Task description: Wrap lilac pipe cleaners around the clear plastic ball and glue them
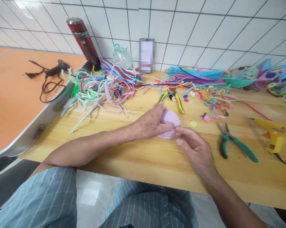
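A rounded lilac ball [171, 117], its surface ridged like wound pipe cleaner, rests at the middle of the wooden table. My left hand [150, 123] grips it from the left, with the fingers over its far side and the thumb across its front. Close by the ball's right edge, my right hand [197, 146] has bent fingers, the index fingertip at the ball and the thumb a little apart below. Nothing shows between them. A yellow disc [193, 124] lies just right of the ball. Yellow-handled pliers [179, 103] lie behind it.
Teal-handled pliers [238, 146] and a yellow glue gun [276, 134] lie on the right. Tangled pipe cleaners [102, 91] cover the back left, with a red thermos [84, 41] behind. A phone [147, 55] leans on the tiled wall. A clear bowl-like piece [123, 57] stands nearby.
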The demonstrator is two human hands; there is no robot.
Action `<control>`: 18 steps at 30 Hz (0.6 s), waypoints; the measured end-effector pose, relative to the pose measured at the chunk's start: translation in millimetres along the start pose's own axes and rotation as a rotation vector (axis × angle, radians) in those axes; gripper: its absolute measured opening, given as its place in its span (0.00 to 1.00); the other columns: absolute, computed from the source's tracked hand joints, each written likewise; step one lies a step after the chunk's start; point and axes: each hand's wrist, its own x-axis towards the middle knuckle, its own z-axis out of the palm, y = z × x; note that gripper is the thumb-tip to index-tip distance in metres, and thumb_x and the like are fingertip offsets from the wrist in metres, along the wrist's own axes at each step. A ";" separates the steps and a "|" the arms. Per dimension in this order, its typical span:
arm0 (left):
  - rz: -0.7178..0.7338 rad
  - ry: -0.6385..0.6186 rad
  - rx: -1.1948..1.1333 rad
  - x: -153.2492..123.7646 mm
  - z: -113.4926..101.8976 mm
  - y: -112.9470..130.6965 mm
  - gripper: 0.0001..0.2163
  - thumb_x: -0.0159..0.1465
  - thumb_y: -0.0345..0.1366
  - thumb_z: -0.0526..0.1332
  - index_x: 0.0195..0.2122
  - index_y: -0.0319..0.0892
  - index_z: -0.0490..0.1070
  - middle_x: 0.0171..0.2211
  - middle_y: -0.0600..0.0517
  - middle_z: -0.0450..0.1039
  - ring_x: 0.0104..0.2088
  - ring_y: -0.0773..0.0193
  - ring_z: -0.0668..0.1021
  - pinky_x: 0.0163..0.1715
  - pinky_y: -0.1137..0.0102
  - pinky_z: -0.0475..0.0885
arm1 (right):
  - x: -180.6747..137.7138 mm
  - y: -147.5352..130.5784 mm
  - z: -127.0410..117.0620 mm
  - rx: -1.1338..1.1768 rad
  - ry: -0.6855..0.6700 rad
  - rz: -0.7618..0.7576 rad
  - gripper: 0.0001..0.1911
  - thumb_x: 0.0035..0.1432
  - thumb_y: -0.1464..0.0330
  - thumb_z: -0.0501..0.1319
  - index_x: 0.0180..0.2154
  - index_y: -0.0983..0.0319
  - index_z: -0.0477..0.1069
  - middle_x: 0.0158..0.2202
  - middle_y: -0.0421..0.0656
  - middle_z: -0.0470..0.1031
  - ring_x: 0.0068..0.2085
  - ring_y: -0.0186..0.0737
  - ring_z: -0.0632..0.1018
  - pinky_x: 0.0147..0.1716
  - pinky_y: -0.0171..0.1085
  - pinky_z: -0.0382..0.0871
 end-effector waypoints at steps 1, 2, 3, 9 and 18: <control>0.004 0.002 0.000 -0.2 0.8 -0.3 0.17 0.64 0.48 0.64 0.44 0.44 0.62 0.41 0.50 0.69 0.43 0.54 0.75 0.47 0.55 0.75 | 0.0 0.4 0.0 0.001 -0.001 -0.001 0.16 0.66 0.58 0.68 0.53 0.51 0.79 0.44 0.42 0.80 0.45 0.42 0.82 0.51 0.46 0.79; 0.005 0.003 0.000 -0.4 1.5 -0.5 0.17 0.64 0.48 0.64 0.44 0.44 0.61 0.41 0.50 0.69 0.43 0.54 0.75 0.47 0.55 0.75 | 0.0 0.6 0.1 0.002 -0.002 -0.003 0.15 0.66 0.58 0.69 0.53 0.51 0.79 0.44 0.42 0.80 0.45 0.42 0.82 0.51 0.46 0.79; 0.005 0.004 -0.001 -0.6 2.2 -0.7 0.17 0.64 0.48 0.64 0.44 0.44 0.61 0.41 0.50 0.69 0.43 0.54 0.74 0.47 0.54 0.75 | 0.0 0.9 0.2 0.005 0.000 -0.012 0.15 0.66 0.59 0.68 0.53 0.51 0.79 0.43 0.42 0.80 0.45 0.42 0.82 0.51 0.46 0.79; 0.018 0.016 -0.006 -1.9 4.1 -1.3 0.16 0.65 0.47 0.64 0.44 0.44 0.61 0.41 0.49 0.69 0.44 0.52 0.75 0.49 0.53 0.75 | -0.8 1.5 -0.2 -0.017 -0.007 -0.038 0.15 0.67 0.60 0.67 0.55 0.50 0.79 0.46 0.42 0.81 0.48 0.41 0.82 0.54 0.45 0.78; -0.074 0.016 -0.001 -0.4 0.8 3.3 0.18 0.62 0.48 0.65 0.44 0.44 0.61 0.42 0.49 0.69 0.42 0.54 0.75 0.47 0.54 0.75 | -1.2 0.9 -2.1 -0.008 -0.022 -0.057 0.16 0.67 0.60 0.67 0.55 0.49 0.79 0.47 0.42 0.81 0.48 0.41 0.82 0.54 0.44 0.78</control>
